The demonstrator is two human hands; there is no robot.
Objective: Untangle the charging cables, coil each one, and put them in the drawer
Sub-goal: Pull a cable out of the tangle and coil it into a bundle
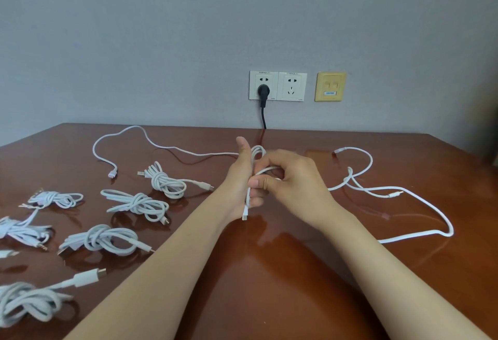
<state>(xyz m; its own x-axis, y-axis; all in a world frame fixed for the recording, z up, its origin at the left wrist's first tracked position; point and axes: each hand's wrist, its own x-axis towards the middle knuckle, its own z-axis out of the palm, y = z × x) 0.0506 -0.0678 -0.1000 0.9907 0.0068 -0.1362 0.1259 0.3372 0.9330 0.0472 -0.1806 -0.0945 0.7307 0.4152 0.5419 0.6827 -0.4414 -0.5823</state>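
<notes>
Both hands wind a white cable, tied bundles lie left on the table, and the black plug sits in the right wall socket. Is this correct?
No. The head view shows the black plug in the left wall socket; the rest holds.

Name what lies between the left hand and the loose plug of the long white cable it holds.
Head view: knotted white cable bundle lies between the left hand and the plug of the long white cable.

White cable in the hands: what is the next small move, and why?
Probably wind one more loop onto the coil, drawing in slack. The left hand grips only a few loops of the white cable, and the right hand pinches the strand beside it. A long tail lies across the table out to its far plug, which seems too much to tie off yet.
</notes>
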